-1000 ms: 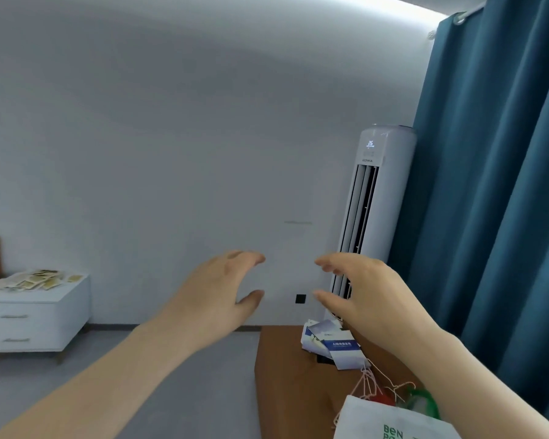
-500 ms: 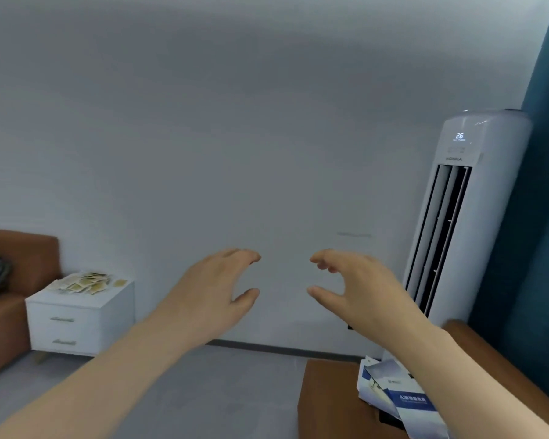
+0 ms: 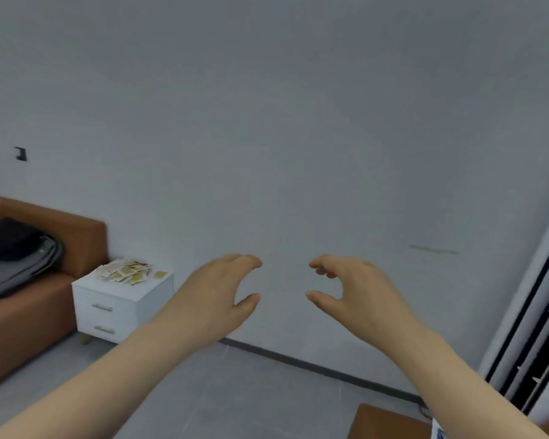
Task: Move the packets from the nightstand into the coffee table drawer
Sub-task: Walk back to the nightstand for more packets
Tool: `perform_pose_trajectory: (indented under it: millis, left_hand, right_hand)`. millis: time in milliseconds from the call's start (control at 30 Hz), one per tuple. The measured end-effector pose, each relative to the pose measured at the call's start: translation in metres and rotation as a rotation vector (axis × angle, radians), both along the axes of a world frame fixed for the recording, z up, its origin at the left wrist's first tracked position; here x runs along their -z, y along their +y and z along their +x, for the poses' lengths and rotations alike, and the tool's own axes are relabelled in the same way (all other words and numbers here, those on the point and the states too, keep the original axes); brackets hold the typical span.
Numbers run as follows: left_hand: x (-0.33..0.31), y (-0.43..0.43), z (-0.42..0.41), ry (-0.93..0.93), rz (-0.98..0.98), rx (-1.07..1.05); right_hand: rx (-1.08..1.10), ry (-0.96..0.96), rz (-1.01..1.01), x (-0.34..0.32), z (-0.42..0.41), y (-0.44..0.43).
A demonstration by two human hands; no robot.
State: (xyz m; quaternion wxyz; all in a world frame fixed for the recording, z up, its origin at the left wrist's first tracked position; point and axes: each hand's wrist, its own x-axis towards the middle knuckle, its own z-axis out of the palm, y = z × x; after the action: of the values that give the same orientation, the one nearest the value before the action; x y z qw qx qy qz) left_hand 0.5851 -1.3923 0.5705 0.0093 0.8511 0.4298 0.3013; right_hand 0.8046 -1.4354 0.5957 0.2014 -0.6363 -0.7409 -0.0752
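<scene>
A heap of several yellow and white packets [image 3: 126, 271] lies on top of a white two-drawer nightstand [image 3: 121, 308] by the far wall at the left. One more packet [image 3: 160, 274] lies apart at the top's right edge. My left hand [image 3: 217, 294] and my right hand [image 3: 351, 288] are raised in front of me, well short of the nightstand, fingers loosely curved, and they hold nothing. No coffee table drawer is in view.
A brown sofa [image 3: 29, 299] stands left of the nightstand with dark and grey clothes [image 3: 13, 251] on it. A white standing air conditioner [image 3: 533, 318] fills the right edge. A brown surface's corner [image 3: 384, 423] shows at the bottom right. Grey floor lies between.
The view has swung left: the nightstand and sofa slid toward the centre, and the curtain and the brown surface with booklets left the frame. Both hands stay raised and empty.
</scene>
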Motion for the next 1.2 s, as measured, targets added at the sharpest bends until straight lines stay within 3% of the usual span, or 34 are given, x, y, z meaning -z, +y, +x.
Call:
perform_pose_trajectory:
  millis: [300,633,1200]
  left_hand:
    - [0.021,0.124,-0.004,-0.021,-0.05,-0.256]
    - [0.062,0.256,-0.094,-0.038,-0.12,-0.488]
    - [0.116,0.515,-0.287,-0.038,-0.295,-0.59]
  right_hand:
    - [-0.258,0.04,-0.069,0.018,-0.001,0.183]
    - [-0.458,0.053,-0.145,0.054,-0.095,0.362]
    - [-0.461,0.178,-0.346,0.127,-0.282,0.641]
